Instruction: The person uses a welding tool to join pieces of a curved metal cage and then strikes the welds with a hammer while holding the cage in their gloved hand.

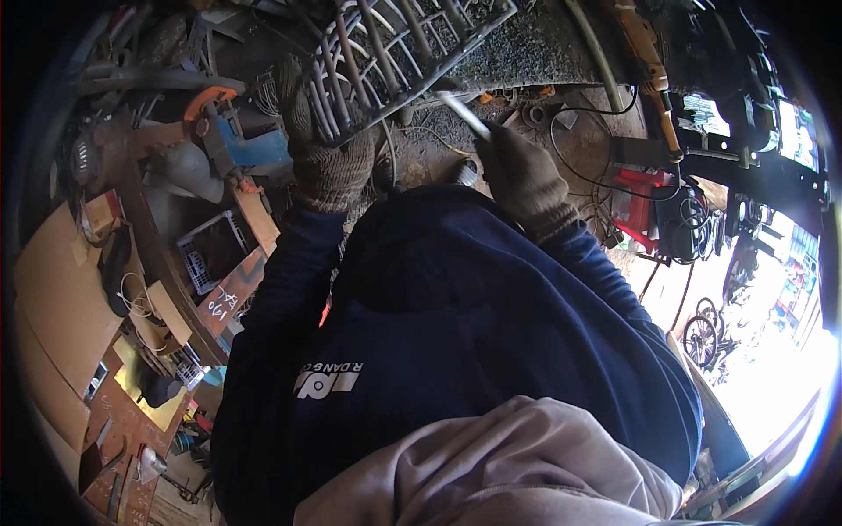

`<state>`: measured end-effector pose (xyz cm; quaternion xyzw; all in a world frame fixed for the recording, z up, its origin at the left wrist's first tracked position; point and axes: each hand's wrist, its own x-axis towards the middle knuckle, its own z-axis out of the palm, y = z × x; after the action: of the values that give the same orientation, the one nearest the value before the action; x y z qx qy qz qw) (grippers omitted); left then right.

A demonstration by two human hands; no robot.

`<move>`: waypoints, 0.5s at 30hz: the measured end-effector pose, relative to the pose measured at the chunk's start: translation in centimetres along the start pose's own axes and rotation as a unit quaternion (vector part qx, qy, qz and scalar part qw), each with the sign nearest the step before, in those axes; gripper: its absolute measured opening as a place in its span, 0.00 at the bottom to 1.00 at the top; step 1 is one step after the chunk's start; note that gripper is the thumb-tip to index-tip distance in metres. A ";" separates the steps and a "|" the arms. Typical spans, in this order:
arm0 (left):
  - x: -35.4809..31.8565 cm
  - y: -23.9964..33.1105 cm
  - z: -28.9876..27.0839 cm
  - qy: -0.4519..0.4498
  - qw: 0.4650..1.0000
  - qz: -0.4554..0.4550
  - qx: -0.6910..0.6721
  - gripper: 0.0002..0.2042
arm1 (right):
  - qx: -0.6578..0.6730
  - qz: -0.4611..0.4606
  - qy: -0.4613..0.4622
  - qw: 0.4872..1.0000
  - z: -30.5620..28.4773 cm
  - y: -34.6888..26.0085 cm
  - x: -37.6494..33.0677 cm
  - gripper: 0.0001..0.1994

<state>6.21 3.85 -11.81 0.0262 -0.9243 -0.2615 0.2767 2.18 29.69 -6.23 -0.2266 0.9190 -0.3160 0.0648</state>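
Observation:
A metal grille (383,63) of curved and straight bars in a rectangular frame is tilted over the workbench at the top of the view. My left hand (326,167), in a brown knit work glove, grips its near left corner; the frame partly hides the fingers. In the same kind of glove, my right hand (524,175) is closed around a bright metal-handled hammer (467,116). The hammer's dark head lies close to the grille's lower edge; whether they touch I cannot tell.
A blue vise (246,147) with an orange part stands left of the grille. An orange power tool (645,53) lies at upper right, its black cord looping down. A red-and-black machine (645,210) sits on the right. Cardboard (61,289) and a plastic crate (213,252) are at left.

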 end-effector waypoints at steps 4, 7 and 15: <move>-0.6 -0.4 -0.9 -0.063 0.990 0.042 0.119 0.22 | 0.137 0.112 -0.055 0.983 -1.3 -2.0 0.3 0.17; 0.4 0.8 -1.5 -0.029 0.915 0.190 0.354 0.20 | 0.186 0.144 -0.089 0.968 -2.9 -3.4 0.3 0.17; -0.5 -1.5 0.3 -0.002 0.981 0.107 0.162 0.20 | 0.156 0.093 -0.043 0.982 -2.3 -2.6 -0.7 0.18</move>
<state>6.33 2.83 -13.05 -0.0284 -0.9524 -0.0775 0.2936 3.20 29.50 -2.82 -0.1407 0.8718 -0.4380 0.1683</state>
